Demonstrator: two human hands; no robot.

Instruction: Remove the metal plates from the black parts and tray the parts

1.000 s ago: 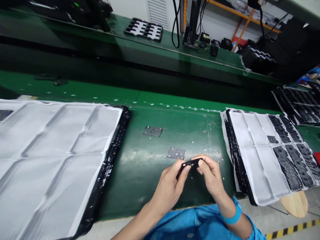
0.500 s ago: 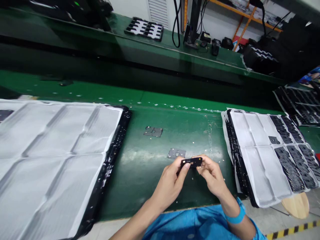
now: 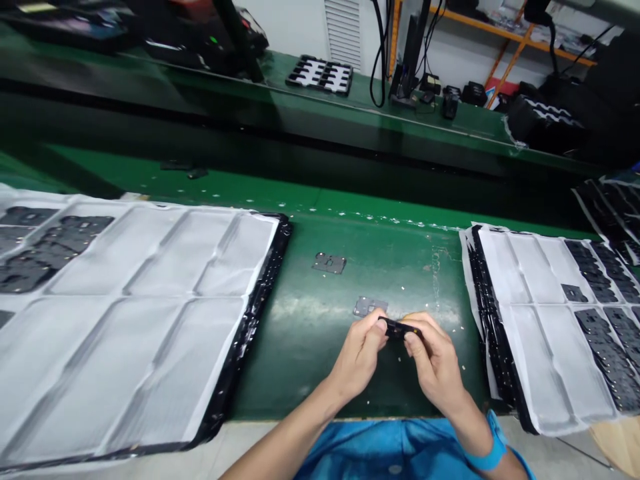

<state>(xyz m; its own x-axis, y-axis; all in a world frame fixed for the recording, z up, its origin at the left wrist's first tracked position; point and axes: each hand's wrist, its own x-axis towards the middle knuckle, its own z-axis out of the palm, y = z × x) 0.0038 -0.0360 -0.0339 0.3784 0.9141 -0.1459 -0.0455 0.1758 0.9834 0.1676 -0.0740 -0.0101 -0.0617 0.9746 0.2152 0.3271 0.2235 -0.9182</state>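
A thin black plastic plate [image 3: 400, 328] is held between both hands above the green tabletop, its long edge toward me. My left hand [image 3: 361, 350] pinches its left end, thumb on top. My right hand [image 3: 436, 353] grips the right end with thumb and fingers; a small yellowish spot shows beside that thumb. Just behind my left hand, a grey flat plate with cutouts [image 3: 369, 306] lies on the table. Farther back and left lies a second, darker plate [image 3: 329, 263] of similar shape.
On the left is a large tray lined with white sheet [image 3: 165, 360], with grey plates [image 3: 60, 247] in its far-left pockets. A stack of similar trays [image 3: 515, 267] stands at right, partly filled with rows of dark plates [image 3: 613, 357]. Small white bits dot the table. A raised shelf [image 3: 320, 103] runs behind.
The camera view has turned left, so the scene sits further right. My right thumb has come onto the front of the plate, and my left thumb has shifted to its left end.
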